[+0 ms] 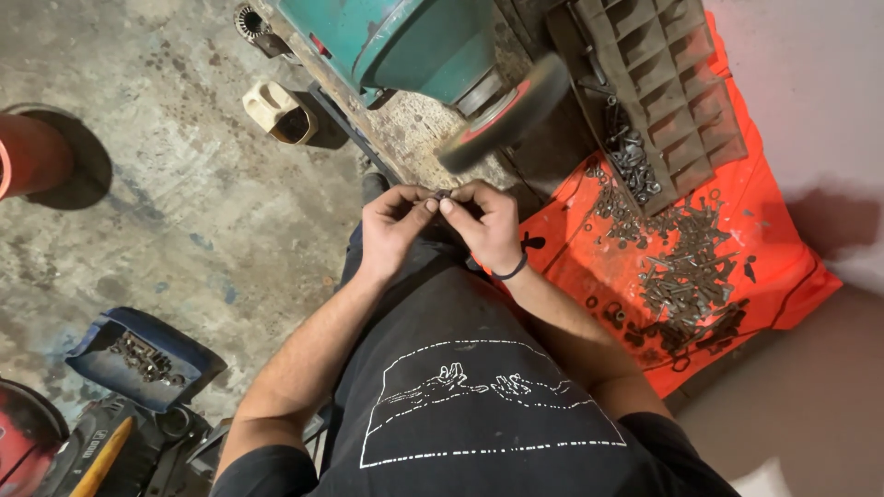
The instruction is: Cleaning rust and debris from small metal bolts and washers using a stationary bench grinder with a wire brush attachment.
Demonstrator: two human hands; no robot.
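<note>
My left hand (pixel 391 228) and my right hand (pixel 488 225) meet in front of me, fingertips pinched together on a small dark metal piece (pixel 442 194), which the fingers mostly hide. My right wrist wears a black band. Just above the hands a round wheel (pixel 505 112) on a green bench grinder (pixel 419 41) looks blurred, apparently turning. The hands are a short way below the wheel, not touching it.
An orange sheet (pixel 783 267) at the right carries a heap of bolts, nuts and washers (pixel 686 267) and a dark compartment tray (pixel 672 83). A blue container with bolts (pixel 143 359) lies lower left. A beige cup (pixel 281 112) and a red cylinder (pixel 32 152) stand on the concrete floor.
</note>
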